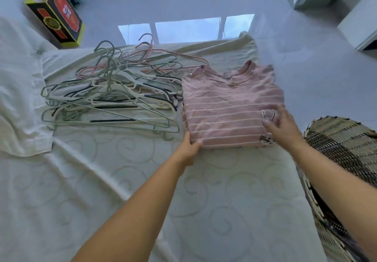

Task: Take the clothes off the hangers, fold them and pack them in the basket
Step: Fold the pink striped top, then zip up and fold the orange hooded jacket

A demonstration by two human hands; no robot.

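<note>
- We see the left hand (190, 146) pinching the near-left corner of the folded pink striped shirt (228, 108), thumb on top of the fabric and the other fingers tucked under the edge.
- The right hand (282, 128) lies on the shirt's near-right part, fingers fairly straight and spread, pressing down on the cloth next to a small dark printed drawing; it is a little blurred, so we cannot tell finer detail of the fingertips.
- The shirt lies flat on the bed (102, 190), folded into a rough rectangle. Its collar points away from us, toward the far edge of the bed, and its hem end is nearest to us. Its long axis runs from us outward, leaning slightly to the right; the pale stripes run across it, left to right.
- Just left of the shirt, a loose pile of bare hangers (110, 98) lies on the bed in grey-green, white, pink and dark colours; most hooks point to the far left, and the nearest hanger ends touch or nearly touch the shirt's left edge.
- To the right of the shirt, at the bed's edge, stands the woven basket (342, 145), near the right forearm; we cannot make out what is inside.
- At far left a white sheet (18, 98) lies bunched up.
- On the pale floor (183, 0) beyond the bed stands a yellow-and-black box (55, 14).
</note>
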